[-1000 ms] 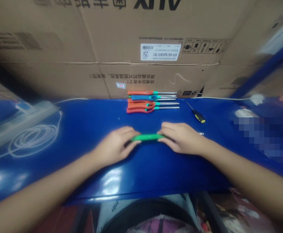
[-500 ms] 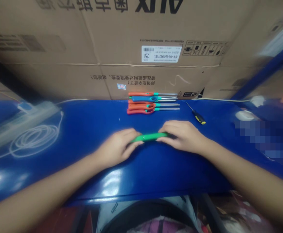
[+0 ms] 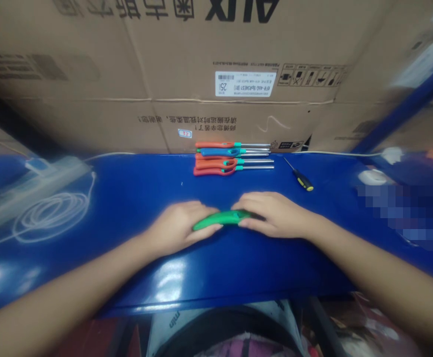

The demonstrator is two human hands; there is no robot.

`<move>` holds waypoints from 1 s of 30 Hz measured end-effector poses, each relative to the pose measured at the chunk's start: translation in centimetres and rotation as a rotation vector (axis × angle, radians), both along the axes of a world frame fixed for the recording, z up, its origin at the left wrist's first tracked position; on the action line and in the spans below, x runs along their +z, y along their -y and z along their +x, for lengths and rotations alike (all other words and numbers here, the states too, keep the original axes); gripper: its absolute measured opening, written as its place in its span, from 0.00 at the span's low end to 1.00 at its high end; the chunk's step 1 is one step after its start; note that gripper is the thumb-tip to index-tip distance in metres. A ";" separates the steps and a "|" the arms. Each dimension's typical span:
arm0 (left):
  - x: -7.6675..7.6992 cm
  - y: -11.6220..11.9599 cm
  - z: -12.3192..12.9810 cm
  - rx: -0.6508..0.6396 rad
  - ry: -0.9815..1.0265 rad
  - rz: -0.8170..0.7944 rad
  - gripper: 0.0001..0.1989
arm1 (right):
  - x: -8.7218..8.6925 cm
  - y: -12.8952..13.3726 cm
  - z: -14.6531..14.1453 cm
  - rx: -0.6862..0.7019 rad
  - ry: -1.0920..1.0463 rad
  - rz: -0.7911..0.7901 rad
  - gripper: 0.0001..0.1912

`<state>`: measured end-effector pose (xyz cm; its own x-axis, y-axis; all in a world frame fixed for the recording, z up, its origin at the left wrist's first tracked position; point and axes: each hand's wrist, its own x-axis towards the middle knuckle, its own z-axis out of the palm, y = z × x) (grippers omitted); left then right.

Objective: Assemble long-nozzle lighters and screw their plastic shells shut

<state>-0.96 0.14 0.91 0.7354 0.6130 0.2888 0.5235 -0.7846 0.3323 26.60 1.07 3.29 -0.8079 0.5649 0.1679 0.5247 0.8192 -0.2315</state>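
A green lighter handle (image 3: pixel 216 218) lies across between my two hands, above the blue table. My left hand (image 3: pixel 183 223) grips its left end with thumb and fingers. Around the right end, near the trigger opening, my right hand (image 3: pixel 272 214) is closed; that hand hides part of this end. Beyond my hands several long-nosed lighters (image 3: pixel 216 164), orange, red and blue with metal tubes, lie side by side against the box. To their right rests a screwdriver (image 3: pixel 302 179) with a black and yellow handle.
A large cardboard box (image 3: pixel 108 79) stands along the back of the blue table (image 3: pixel 135 277). At the left are a power strip (image 3: pixel 53 181) and a coiled white cable (image 3: pixel 49 218). A blue metal bar (image 3: pixel 402 116) slants at the right, near a white round item (image 3: pixel 373 177).
Both hands have come slightly nearer to me with the green handle. It has turned, so its broader side and trigger opening now show.
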 end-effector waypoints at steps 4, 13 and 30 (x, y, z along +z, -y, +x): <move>-0.3 0.1 0.2 -0.014 -0.005 0.000 0.17 | -0.9 0.6 -0.4 0.089 -0.078 0.132 0.18; -0.6 0.2 0.4 0.000 0.019 0.024 0.17 | -1.7 0.9 -1.0 0.040 -0.203 0.169 0.12; -0.4 -0.4 -0.2 0.058 0.099 -0.080 0.16 | -0.6 -0.7 1.2 -0.056 -0.017 0.273 0.13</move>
